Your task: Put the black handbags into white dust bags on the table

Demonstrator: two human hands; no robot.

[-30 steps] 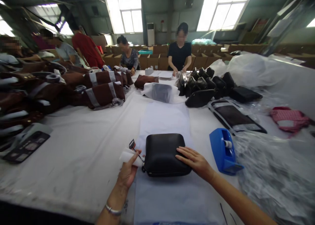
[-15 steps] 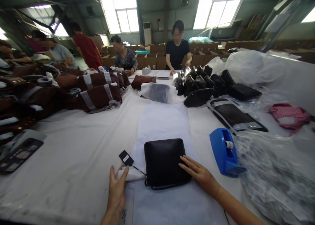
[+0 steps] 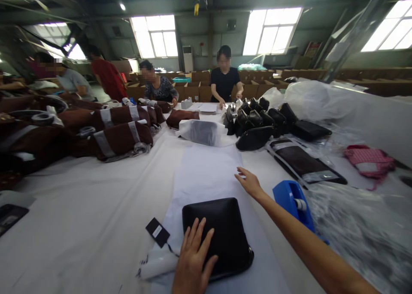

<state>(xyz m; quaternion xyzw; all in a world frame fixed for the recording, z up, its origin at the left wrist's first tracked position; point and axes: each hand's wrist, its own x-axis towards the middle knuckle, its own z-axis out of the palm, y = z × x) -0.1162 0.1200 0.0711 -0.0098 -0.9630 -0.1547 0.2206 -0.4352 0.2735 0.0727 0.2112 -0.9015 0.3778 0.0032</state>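
Observation:
A black leather bag [image 3: 225,229] lies flat on white paper sheets [image 3: 206,169] in front of me. Spread over its left part is my left hand [image 3: 195,255], fingers apart and palm down. My right hand [image 3: 248,181] is beyond the bag, off it, above the right edge of the paper, with nothing seen in it and its fingers stretched forward. A black hang tag [image 3: 157,232] with a white label is joined by a cord to the bag's left side. Beneath the cord, a white plastic-wrapped bundle [image 3: 157,264] with dark writing sticks out to the left.
A blue tape dispenser [image 3: 293,204] stands beside my right forearm, near crumpled clear plastic [image 3: 363,225]. Brown wrapped bags [image 3: 120,139] are piled at left. Several black pouches [image 3: 255,137] stand at far right. Across the table, a person in black [image 3: 225,81] handles things.
My left hand has moved from the wrapped bundle onto the bag. My right hand has left the bag and reached forward. The bag has turned slightly, and the view has tilted up.

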